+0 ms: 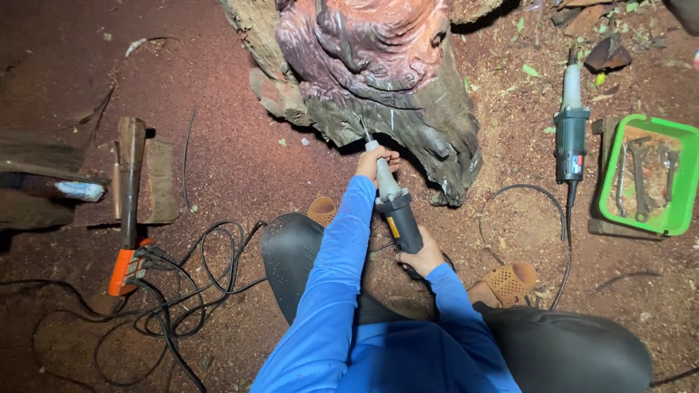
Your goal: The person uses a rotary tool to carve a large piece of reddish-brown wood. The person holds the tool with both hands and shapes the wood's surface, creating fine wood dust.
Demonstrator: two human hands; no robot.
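Blue sleeves, both hands (pixel 397 211) wrapped around grey die grinder (pixel 393 204), gnarled carved stump (pixel 378 73).

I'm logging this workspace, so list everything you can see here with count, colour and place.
carved wood stump: one, reddish-brown and grey, top centre
die grinder: one, grey and black, tip at the stump
second grinder: one, dark with pale nose, on ground, right
green tray: one, far right, holding wrenches
orange power strip: one, left, among black cables
sandals: two, tan, beside knees
left hand: grips grinder's front
right hand: grips grinder's rear
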